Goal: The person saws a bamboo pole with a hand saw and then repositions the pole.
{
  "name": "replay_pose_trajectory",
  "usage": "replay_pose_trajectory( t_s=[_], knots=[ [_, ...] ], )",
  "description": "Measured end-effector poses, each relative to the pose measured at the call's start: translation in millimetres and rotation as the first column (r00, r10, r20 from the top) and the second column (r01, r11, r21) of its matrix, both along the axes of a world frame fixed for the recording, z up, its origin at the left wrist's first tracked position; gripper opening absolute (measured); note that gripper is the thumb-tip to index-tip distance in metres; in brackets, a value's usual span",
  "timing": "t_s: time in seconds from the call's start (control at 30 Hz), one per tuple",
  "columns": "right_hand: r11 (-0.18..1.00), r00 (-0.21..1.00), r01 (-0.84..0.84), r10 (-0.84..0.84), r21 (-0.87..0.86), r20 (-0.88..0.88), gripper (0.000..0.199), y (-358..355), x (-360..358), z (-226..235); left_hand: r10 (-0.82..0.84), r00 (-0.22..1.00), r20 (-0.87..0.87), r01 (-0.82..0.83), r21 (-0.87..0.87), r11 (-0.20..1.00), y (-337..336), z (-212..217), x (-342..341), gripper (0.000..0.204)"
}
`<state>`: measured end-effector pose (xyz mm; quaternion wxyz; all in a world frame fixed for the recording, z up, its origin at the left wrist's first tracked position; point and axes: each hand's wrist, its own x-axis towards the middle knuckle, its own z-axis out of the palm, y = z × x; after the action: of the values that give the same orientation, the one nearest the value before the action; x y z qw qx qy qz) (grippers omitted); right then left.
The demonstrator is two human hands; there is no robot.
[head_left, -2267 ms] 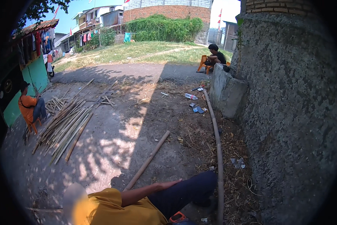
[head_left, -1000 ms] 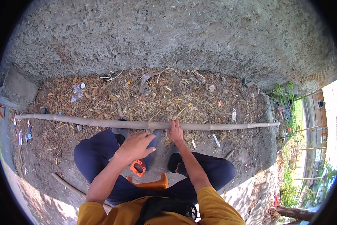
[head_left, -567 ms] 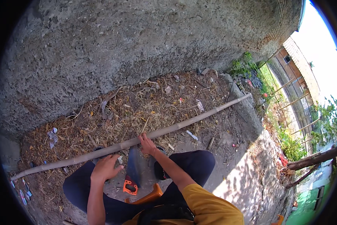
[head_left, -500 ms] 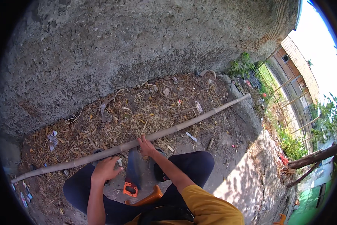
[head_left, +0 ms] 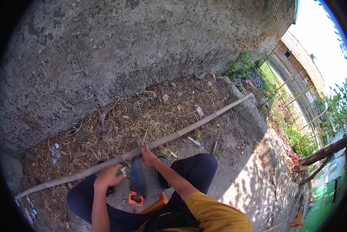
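A long, thin bamboo pole lies on the littered ground along the foot of a rough concrete wall. I crouch over it in dark trousers. My left hand grips the pole from the near side. Further right, my right hand presses down on it with its fingers over the top. Between my knees, just behind the pole, a handsaw with an orange handle lies on the dirt, and neither hand touches it.
Dry leaves, straw and scraps of litter cover the soil by the wall. A concrete kerb runs off to the right, with weeds and a fence beyond. An orange object sits by my right thigh.
My view swung from the open yard down to the pole, then turned right. My left hand shifted to the pole's near side and closed on it. My right hand stayed on it.
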<state>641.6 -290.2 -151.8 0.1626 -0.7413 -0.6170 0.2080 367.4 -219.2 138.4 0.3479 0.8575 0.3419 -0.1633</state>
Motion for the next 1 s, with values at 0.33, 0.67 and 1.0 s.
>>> replay_pose_trajectory(
  t_s=[0.33, 0.67, 1.0],
  knots=[
    [0.993, 0.998, 0.063, -0.060, -0.104, 0.031, 0.103, -8.0, -21.2, 23.6, 0.030, 1.000, 0.008, -0.030, -0.010, 0.999, -0.5, 6.1, -0.1, 0.065],
    [0.980, 0.999, 0.030, -0.020, -0.196, 0.049, 0.112, -10.3, -28.3, 39.1, 0.029, 1.000, -0.004, -0.029, 0.003, 1.000, 1.2, 1.3, -4.1, 0.062],
    [0.985, 0.996, -0.004, 0.020, -0.174, 0.091, 0.118, -26.4, -28.8, 41.4, 0.014, 0.999, 0.040, -0.016, 0.050, 0.999, 5.4, -14.6, -0.1, 0.060]
  ],
)
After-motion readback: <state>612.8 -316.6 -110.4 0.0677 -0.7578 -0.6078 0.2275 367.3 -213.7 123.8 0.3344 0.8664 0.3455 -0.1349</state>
